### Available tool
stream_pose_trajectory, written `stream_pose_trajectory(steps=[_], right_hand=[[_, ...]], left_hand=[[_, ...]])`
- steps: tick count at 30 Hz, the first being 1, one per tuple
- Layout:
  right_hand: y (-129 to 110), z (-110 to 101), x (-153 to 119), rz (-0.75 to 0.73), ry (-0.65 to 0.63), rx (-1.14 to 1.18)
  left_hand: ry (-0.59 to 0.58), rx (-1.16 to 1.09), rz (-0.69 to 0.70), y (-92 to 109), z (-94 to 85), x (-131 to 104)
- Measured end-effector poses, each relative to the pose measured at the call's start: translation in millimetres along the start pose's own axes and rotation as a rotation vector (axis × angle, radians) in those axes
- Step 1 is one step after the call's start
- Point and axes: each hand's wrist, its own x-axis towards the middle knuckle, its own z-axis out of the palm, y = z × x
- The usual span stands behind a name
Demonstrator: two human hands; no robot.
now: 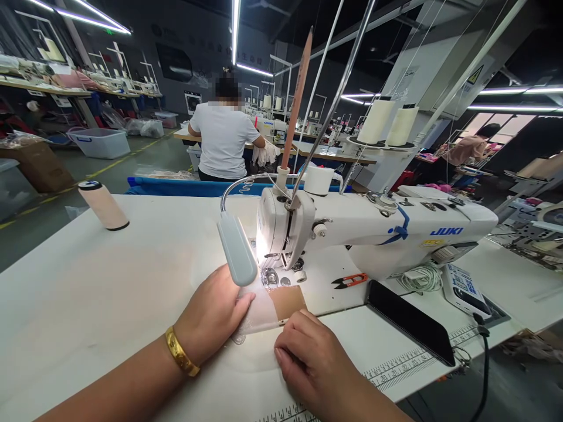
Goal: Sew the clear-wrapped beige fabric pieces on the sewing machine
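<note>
The left hand's grip (215, 305) is apart, thumb spread from the fingers (their tips hidden behind the lamp head (237, 249)), palm down on sheer pale fabric (259, 310) just before the sewing machine's (352, 217) needle area. The right hand (310, 351) curls beside it; whether it clamps anything I cannot tell. Farther right on the surface (132, 281) lie orange-handled snips (350, 281) and a phone (409, 322).

JUKI in blue: near sewing machine (446, 231), far machine (267, 124) too.
Ruler (398, 366), near right: 20, 21 legible. Warning triangle (475, 74) on right column (431, 53).
</note>
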Motion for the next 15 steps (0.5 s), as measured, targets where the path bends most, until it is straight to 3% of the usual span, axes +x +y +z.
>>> stream_pose_trajectory(steps=[2, 7, 15], right_hand=[[1.0, 0.6, -0.2, -0.005, -0.007, -0.015], [3.7, 1.6, -3.1, -0.002, -0.028, -0.036], [3.8, -0.3, -2.2, -0.007, -0.026, -0.027]], left_hand=[[0.049, 0.062, 0.120, 2.7, -1.1, 0.0], [-0.034, 0.095, 0.384, 14.1, 0.8, -0.5], [-0.095, 0.100, 0.416, 10.2, 9.3, -3.6]])
